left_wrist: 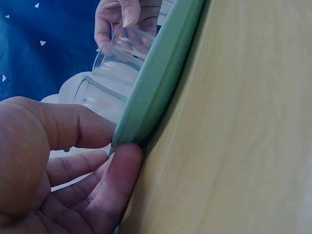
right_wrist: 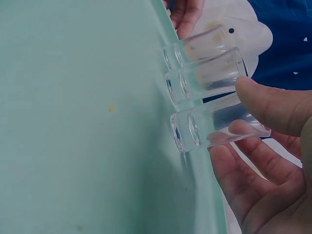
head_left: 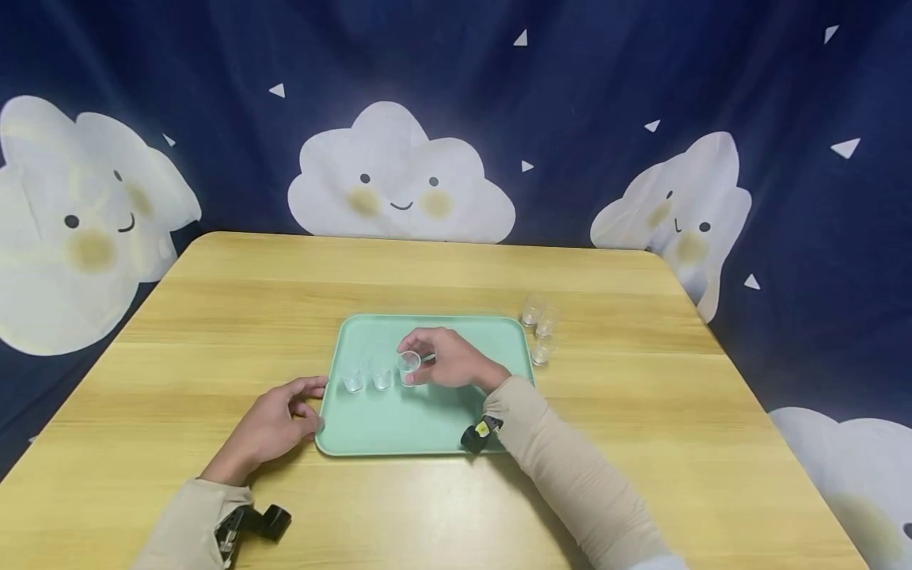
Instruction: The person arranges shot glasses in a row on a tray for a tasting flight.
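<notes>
A mint-green tray (head_left: 427, 427) lies on the wooden table, with two small clear shot glasses (head_left: 353, 380) (head_left: 381, 378) upright in a row on its left half. To the right of them, my right hand (head_left: 449, 360) pinches a third shot glass (head_left: 409, 366) between thumb and fingers. The right wrist view shows this held glass (right_wrist: 195, 129) upright, its base at or just over the tray surface. At the tray's left edge, my left hand (head_left: 274, 419) touches the rim (left_wrist: 141, 97) with thumb and fingertips, the fingers loosely bent.
Three more clear glasses (head_left: 541, 350) stand on the table (head_left: 613, 412) just beyond the tray's right edge. A dark blue curtain (head_left: 570, 95) with white clouds hangs behind the table's far edge.
</notes>
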Demonstrator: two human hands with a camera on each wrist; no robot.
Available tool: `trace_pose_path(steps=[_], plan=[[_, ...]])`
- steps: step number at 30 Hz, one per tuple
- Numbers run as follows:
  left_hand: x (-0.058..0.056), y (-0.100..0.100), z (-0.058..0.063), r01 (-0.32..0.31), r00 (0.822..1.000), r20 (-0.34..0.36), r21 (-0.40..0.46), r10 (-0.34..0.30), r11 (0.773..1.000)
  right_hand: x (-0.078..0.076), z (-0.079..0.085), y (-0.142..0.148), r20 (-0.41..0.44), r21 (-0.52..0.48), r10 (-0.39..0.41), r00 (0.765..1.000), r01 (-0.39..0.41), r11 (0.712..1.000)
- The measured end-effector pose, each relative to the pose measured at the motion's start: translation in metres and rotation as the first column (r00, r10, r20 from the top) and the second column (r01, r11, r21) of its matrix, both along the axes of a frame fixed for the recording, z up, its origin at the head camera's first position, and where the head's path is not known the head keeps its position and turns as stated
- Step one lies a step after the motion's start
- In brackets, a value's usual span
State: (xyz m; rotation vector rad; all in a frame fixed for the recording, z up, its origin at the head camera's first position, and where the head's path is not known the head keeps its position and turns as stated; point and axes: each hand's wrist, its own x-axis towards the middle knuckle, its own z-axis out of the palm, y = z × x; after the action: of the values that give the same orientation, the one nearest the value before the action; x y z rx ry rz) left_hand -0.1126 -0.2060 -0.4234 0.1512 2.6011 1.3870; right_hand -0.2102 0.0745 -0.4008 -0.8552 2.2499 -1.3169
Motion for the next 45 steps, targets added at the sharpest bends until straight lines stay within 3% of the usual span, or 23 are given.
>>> trace_pose_path(steps=[17,23,30,35,45], plan=[[-0.001,0.002,0.001,-0.001,1.0,-0.004,0.011,0.001,1.0,-0.007,0.009,0.012,0.013,-0.083,0.004,1.0,-0.003,0.997],[-0.001,0.002,0.0,0.002,1.0,-0.003,0.004,-0.002,1.0,-0.007,0.015,0.024,0.015,-0.123,-0.05,0.999,0.051,0.991],[-0.002,0.002,0.0,0.004,1.0,-0.009,0.01,-0.004,1.0,-0.004,0.025,0.041,0.161,-0.221,-0.076,0.984,0.111,0.969],[0.0,0.001,0.0,0.002,1.0,0.004,0.018,-0.002,1.0,-0.002,0.029,0.057,0.207,-0.236,-0.112,0.972,0.161,0.958],[0.001,0.0,-0.002,-0.008,1.0,0.014,0.023,0.007,1.0,-0.001,0.037,0.095,0.182,-0.244,-0.172,0.968,0.214,0.946]])
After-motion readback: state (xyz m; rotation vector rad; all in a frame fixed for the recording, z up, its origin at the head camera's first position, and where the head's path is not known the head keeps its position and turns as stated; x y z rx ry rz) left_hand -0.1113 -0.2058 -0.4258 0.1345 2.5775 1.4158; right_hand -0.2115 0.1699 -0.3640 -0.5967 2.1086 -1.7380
